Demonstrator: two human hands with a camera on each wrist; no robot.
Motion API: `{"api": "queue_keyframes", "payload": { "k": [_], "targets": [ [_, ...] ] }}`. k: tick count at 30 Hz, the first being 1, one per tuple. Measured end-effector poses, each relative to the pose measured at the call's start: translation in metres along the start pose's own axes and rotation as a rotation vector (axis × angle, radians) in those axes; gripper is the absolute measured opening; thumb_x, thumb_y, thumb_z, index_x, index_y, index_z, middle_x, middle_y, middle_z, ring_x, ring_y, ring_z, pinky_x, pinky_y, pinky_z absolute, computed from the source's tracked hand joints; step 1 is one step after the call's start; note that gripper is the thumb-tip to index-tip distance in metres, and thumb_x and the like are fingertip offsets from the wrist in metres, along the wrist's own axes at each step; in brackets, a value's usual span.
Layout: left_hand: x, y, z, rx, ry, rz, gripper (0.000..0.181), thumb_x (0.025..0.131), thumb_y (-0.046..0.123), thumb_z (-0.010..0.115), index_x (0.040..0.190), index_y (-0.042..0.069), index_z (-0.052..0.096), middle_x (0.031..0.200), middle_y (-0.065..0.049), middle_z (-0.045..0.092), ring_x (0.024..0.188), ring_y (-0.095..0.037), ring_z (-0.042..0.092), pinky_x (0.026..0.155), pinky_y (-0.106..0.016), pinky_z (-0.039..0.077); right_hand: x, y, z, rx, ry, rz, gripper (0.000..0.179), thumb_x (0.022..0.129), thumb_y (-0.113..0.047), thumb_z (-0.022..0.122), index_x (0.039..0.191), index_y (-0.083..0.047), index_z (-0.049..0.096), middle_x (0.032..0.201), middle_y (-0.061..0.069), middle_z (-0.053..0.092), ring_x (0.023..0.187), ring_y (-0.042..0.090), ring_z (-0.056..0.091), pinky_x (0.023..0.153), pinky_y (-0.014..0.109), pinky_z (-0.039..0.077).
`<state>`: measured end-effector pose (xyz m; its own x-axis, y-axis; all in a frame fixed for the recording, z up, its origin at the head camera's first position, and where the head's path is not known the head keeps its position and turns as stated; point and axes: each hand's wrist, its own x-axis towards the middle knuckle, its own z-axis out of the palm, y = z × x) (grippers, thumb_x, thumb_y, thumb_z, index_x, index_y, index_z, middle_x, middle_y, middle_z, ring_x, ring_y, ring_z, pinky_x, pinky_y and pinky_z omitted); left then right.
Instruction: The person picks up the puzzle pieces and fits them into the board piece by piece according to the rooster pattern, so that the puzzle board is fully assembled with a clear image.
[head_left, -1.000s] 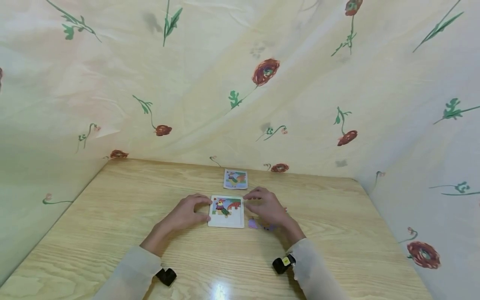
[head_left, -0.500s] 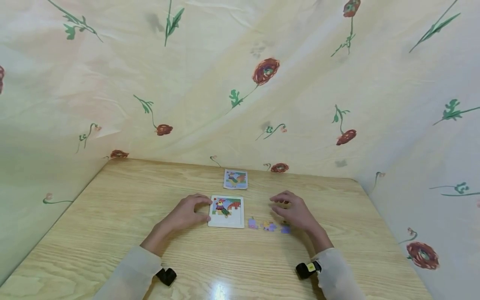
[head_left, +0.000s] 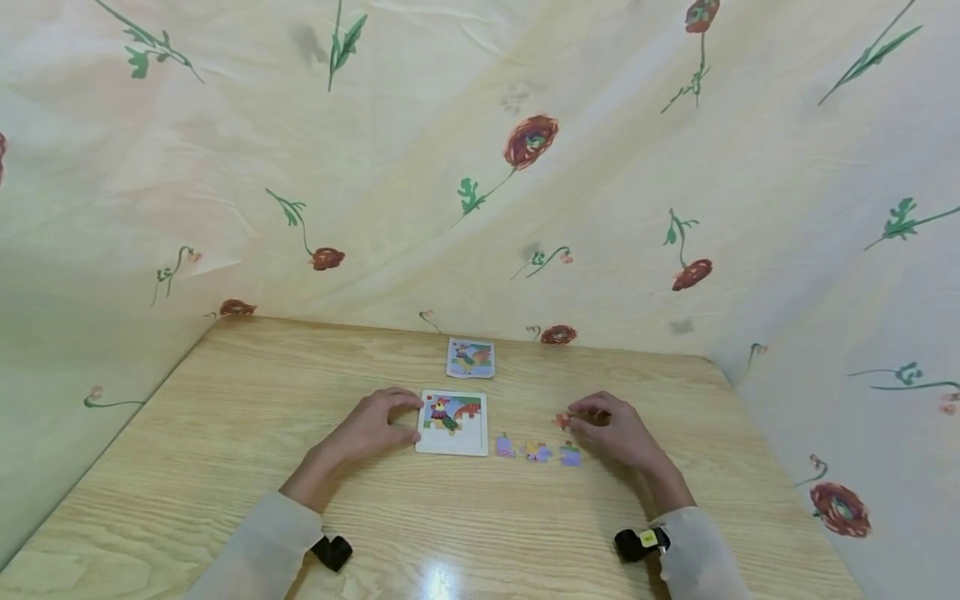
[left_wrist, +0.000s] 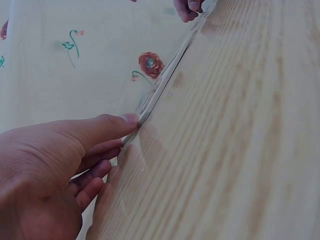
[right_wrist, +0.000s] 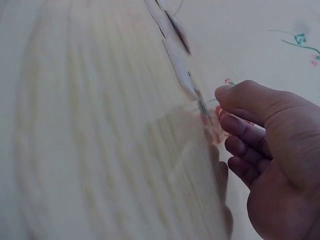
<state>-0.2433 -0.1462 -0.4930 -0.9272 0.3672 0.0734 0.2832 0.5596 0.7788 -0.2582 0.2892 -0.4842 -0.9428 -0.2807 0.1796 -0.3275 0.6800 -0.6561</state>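
Note:
A white puzzle tray (head_left: 467,440) lies on the table, partly filled with a rooster picture; its lower part shows bare white. My left hand (head_left: 378,427) holds the tray by its left edge. In the left wrist view the thumb (left_wrist: 112,126) presses that edge, with the other fingers curled below. To the right of the tray, my right hand (head_left: 615,425) has thumb and forefinger at a red puzzle piece (head_left: 562,422), seemingly pinching its right side. Three purplish pieces lie in a row: a left piece (head_left: 505,447), a middle piece (head_left: 537,452) and a right piece (head_left: 570,455).
Behind the tray lies a square picture card (head_left: 471,358) with the same rooster design. The wooden table (head_left: 300,358) ends at a flowered curtain (head_left: 390,208) at the back and sides. Each wrist wears a black strap with a small device.
My right hand has left the tray's right edge and moved right, to the red puzzle piece. This uncovers the purplish pieces. The left hand and the tray stay in place.

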Motion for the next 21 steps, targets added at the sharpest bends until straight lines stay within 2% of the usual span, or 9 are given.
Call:
{"api": "queue_keyframes", "payload": {
  "k": [8,21],
  "targets": [
    [-0.0006,0.0024,-0.0009,-0.015,-0.008,-0.014,0.044,0.090,0.021,0.080,0.132,0.015,0.069,0.147,-0.007,0.058,0.145,-0.038,0.044,0.119,-0.061,0.036,-0.0005,0.0031,-0.0013,-0.010,-0.034,0.042,0.021,0.095,-0.022,0.076,0.115,-0.019,0.077,0.115,0.001,0.069,0.105,0.016,0.063,0.087,0.023,0.052],
    [0.0000,0.0048,-0.0021,-0.023,-0.010,-0.016,0.044,0.090,0.022,0.080,0.132,0.014,0.069,0.147,-0.009,0.059,0.144,-0.040,0.045,0.118,-0.061,0.037,0.0008,0.0063,-0.0030,0.027,-0.067,0.033,0.024,0.094,-0.022,0.076,0.118,-0.020,0.076,0.115,0.001,0.066,0.102,0.016,0.059,0.085,0.022,0.050]
  ]
}}
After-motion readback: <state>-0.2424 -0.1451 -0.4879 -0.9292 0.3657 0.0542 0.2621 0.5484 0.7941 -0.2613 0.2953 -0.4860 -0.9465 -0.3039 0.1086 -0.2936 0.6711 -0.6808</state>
